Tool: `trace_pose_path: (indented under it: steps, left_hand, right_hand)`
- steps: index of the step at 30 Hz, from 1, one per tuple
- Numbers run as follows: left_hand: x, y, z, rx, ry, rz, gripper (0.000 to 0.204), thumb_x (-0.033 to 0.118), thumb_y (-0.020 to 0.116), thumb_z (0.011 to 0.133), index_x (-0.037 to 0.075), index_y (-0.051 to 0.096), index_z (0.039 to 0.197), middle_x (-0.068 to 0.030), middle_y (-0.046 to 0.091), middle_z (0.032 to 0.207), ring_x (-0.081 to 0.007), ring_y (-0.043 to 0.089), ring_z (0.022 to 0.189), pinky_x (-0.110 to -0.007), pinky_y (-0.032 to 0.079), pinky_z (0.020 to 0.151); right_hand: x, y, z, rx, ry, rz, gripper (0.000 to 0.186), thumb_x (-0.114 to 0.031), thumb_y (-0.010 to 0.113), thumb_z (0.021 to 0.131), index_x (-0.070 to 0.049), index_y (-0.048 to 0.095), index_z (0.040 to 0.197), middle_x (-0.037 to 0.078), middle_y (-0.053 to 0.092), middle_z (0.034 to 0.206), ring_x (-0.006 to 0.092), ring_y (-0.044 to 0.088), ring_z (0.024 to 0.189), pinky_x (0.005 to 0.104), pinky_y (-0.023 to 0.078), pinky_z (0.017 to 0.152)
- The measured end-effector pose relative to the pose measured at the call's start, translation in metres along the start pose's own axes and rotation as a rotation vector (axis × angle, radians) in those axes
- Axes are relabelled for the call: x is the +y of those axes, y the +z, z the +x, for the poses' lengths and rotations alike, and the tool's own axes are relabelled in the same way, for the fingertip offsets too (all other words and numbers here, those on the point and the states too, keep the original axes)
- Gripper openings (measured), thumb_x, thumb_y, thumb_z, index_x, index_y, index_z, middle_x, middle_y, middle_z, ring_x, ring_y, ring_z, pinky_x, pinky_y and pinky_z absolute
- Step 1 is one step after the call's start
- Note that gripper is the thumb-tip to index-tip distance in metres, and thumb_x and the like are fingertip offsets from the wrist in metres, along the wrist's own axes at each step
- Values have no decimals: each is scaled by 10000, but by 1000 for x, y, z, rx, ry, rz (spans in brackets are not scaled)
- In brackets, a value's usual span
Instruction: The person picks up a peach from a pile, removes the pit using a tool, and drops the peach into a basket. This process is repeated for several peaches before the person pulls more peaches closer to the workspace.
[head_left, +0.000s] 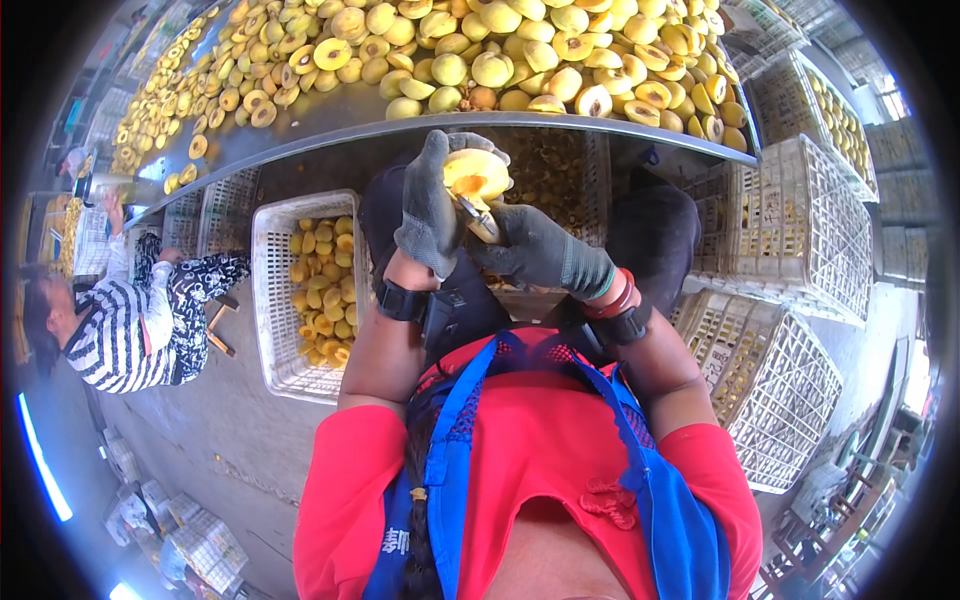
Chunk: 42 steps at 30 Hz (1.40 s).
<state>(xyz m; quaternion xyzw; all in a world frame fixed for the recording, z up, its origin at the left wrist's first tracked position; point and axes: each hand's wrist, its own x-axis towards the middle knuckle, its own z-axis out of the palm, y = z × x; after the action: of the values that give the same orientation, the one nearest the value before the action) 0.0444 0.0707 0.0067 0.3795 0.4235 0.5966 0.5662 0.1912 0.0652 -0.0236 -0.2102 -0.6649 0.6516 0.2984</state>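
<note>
My left hand (428, 205) in a grey glove is closed round a cut yellow fruit (474, 172), its pale orange flesh showing, just below the metal lip of the work table. My right hand (535, 248), also gloved, grips a small metal tool with a light handle (483, 225), whose tip touches the underside of the fruit. Above both hands, a heap of halved and whole yellow fruit (492, 68) lies on the metal table (350, 125).
A white crate (262, 300) with fruit halves stands at my left. Stacked crates (800, 230) and a further crate (760, 390) stand at my right. A person in a striped top (120, 330) works on the left. Something dark fills a container below the table (545, 170).
</note>
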Motion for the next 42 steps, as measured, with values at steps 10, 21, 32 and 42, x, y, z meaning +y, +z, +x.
trace_pose_path:
  steps: [10,21,32,42]
  left_hand:
    - [7,-49,1,47,194,122,297,235,446,999,4,477,1183,-156,630,1053,-231,646,825,-321,552,720]
    - [9,-12,-19,82,180,413,613,533,273,990,29,511,1245,-98,587,1152,-179,566,1043,-303,443,927]
    - [-21,-35,-19,206,351,542,455,403,443,975,15,531,1197,-111,577,1150,-214,552,1066,-328,416,957]
    - [6,-251,-39,556,10,1492,464,355,562,897,15,545,1212,-237,550,1229,-386,502,1163,-429,379,1011]
  right_hand:
    - [30,-29,-15,-124,46,-1019,217,-151,638,798,-30,544,951,214,609,743,384,627,684,429,479,559]
    - [-14,18,34,512,-229,-538,348,-91,717,741,-64,560,1050,185,635,911,384,627,843,384,511,694]
    - [8,14,38,657,-75,-230,158,-23,603,737,-49,550,884,104,585,747,214,569,636,336,482,625]
    - [55,-35,-2,-81,243,-898,224,-190,640,769,-52,571,932,221,626,776,410,609,762,472,481,647]
